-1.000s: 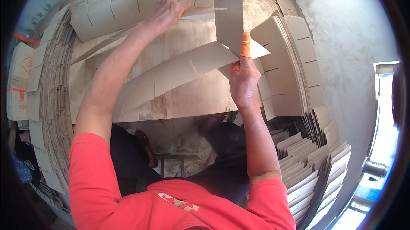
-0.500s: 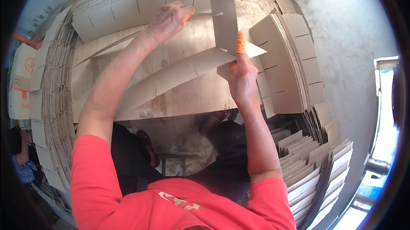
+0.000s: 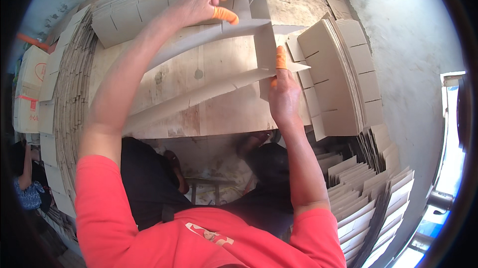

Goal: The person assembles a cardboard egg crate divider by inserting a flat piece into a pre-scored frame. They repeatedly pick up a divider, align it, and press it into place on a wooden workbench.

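Observation:
My right hand [image 3: 285, 94] grips a slotted cardboard strip [image 3: 264, 39] that points away from me, its orange-covered thumb pressed along the strip's side. Two long cardboard strips cross it: a near strip [image 3: 199, 94] by my right fingers and a far strip [image 3: 199, 38] higher up. Both stretch off to the left above the table. Over the far strip is my left hand [image 3: 204, 5], thumb and forefinger in orange finger covers and spread apart, with nothing visible between them. Some of its other fingers are curled.
A wooden table [image 3: 199, 113] lies beneath. Stacks of slotted cardboard line its back [image 3: 124, 19], left side [image 3: 74, 84] and right side [image 3: 331, 79]. More cardboard pieces [image 3: 363, 193] stand at the lower right. Another person's arm [image 3: 25, 173] shows at the far left.
The far strip has come up to meet the cross strip and now crosses it. My left hand has moved slightly away from me and its fingers have parted. My right hand keeps its grip.

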Motion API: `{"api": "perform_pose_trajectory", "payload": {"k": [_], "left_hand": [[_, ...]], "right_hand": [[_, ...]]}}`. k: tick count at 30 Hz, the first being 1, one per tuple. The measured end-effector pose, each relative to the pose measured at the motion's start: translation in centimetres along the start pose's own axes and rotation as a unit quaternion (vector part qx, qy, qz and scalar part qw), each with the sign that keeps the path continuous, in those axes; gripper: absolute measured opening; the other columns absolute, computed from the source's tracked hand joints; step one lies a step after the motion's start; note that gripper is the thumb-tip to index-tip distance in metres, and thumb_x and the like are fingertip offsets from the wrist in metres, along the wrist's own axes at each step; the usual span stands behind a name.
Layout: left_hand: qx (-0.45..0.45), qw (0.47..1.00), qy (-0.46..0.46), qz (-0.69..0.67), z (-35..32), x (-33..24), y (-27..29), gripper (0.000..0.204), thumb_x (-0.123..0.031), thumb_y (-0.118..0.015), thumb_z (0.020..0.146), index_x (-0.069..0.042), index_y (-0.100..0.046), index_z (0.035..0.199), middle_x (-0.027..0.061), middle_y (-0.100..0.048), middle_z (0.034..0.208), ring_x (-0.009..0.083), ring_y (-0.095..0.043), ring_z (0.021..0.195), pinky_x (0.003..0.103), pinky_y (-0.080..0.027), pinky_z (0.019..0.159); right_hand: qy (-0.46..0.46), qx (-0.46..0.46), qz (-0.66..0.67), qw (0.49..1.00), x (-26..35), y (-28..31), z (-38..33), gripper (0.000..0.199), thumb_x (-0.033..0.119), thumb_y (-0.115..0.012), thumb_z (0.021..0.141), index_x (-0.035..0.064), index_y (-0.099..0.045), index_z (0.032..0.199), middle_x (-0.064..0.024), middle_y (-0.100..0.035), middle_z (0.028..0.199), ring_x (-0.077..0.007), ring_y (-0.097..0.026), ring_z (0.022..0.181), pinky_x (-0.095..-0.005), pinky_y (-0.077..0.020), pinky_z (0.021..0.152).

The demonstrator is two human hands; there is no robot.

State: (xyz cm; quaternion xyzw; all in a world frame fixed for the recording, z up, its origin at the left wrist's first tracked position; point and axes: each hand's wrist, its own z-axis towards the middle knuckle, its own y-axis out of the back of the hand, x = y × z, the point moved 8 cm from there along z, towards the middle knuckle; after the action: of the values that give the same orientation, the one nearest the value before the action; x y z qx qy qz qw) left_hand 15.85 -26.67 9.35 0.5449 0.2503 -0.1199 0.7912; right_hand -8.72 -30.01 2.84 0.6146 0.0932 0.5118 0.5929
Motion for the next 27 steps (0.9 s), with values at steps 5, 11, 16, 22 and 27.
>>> {"api": "perform_pose_trajectory", "payload": {"k": [5,11,16,22,27], "left_hand": [[-0.006,0.984,0.048,-0.172,4.4,6.8,-0.8,0.049,-0.042,-0.084,0.068,-0.002,-0.062,0.087,0.0012,-0.059,0.076,0.0121,-0.055,0.072,0.029,-0.045,0.066],[0.06,0.944,0.082,0.313,6.4,8.4,-3.6,0.057,-0.035,-0.084,0.067,-0.003,-0.054,0.102,0.0089,-0.062,0.094,0.0212,-0.056,0.102,0.038,-0.048,0.083],[0.032,0.929,0.032,0.368,6.4,10.1,-5.0,0.046,-0.012,-0.077,0.069,-0.005,-0.05,0.105,0.0078,-0.055,0.108,0.0248,-0.049,0.111,0.039,-0.043,0.093],[-0.048,0.952,-0.016,0.3,5.9,11.9,-5.3,0.035,-0.001,-0.069,0.07,-0.005,-0.052,0.101,0.0105,-0.056,0.098,0.0289,-0.052,0.101,0.038,-0.046,0.087],[-0.101,0.969,-0.057,0.217,4.4,9.4,-3.3,0.03,-0.001,-0.068,0.07,-0.003,-0.056,0.097,0.0157,-0.061,0.091,0.0341,-0.057,0.093,0.04,-0.049,0.079]], "right_hand": [[0.042,-0.029,-0.028,0.998,0.4,-0.4,0.4,0.074,-0.005,-0.047,0.087,0.0109,-0.016,0.152,-0.0245,-0.06,0.109,-0.0393,-0.063,0.085,-0.0424,-0.0525,0.071],[0.056,-0.058,-0.011,0.997,0.5,0.3,0.3,0.075,-0.015,-0.046,0.081,0.0056,-0.024,0.15,-0.0162,-0.059,0.095,-0.0206,-0.056,0.069,-0.0298,-0.0499,0.062],[0.092,-0.074,-0.013,0.993,1.5,0.6,0.4,0.076,-0.017,-0.046,0.079,0.0058,-0.027,0.149,-0.0118,-0.059,0.092,-0.0167,-0.054,0.068,-0.0267,-0.0487,0.062],[0.106,-0.095,-0.021,0.99,1.9,0.7,0.6,0.08,-0.018,-0.048,0.075,0.0062,-0.03,0.148,-0.0108,-0.06,0.09,-0.0164,-0.055,0.065,-0.0264,-0.0491,0.061],[0.112,-0.11,-0.016,0.987,2.0,1.2,0.1,0.079,-0.019,-0.048,0.074,0.0057,-0.033,0.147,-0.0115,-0.062,0.092,-0.0168,-0.056,0.064,-0.0269,-0.0495,0.06]]}}
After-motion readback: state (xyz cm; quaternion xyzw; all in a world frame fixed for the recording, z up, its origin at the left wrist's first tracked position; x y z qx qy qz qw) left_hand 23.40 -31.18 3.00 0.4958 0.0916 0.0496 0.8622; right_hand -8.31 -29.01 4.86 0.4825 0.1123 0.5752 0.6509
